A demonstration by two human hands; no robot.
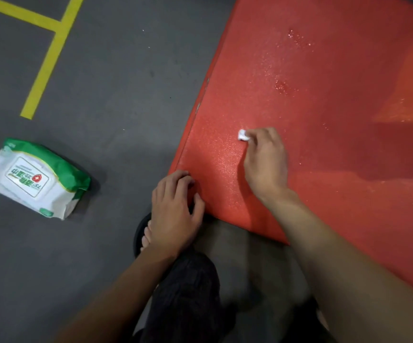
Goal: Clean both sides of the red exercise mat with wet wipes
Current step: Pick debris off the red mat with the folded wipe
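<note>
Two bare forearms come in from the bottom edge, above a bent knee in dark trousers (188,293) and a foot in a dark sandal (142,233). Left hand (175,206) rests at the near left corner of the red exercise mat (324,70), with its fingers curled on the mat's edge; whether they really grip the edge or only press on it, I cannot tell. Right hand (266,159) is further in on the mat, and its fingertips pinch one small crumpled white wipe (242,135) that touches the surface.

One mat is visible. It lies flat on the grey floor (114,82) and fills the right side of the view, going out at the top and right edges. Its left edge runs diagonally, and wide open floor lies beside it. Its surface is grainy, with shining wet spots and a glossy wet area near the right edge.

One pack of wet wipes (37,178), white and green, lies on the floor well apart from the mat, near the left edge. Yellow floor lines (44,63) cross in the far left corner.
</note>
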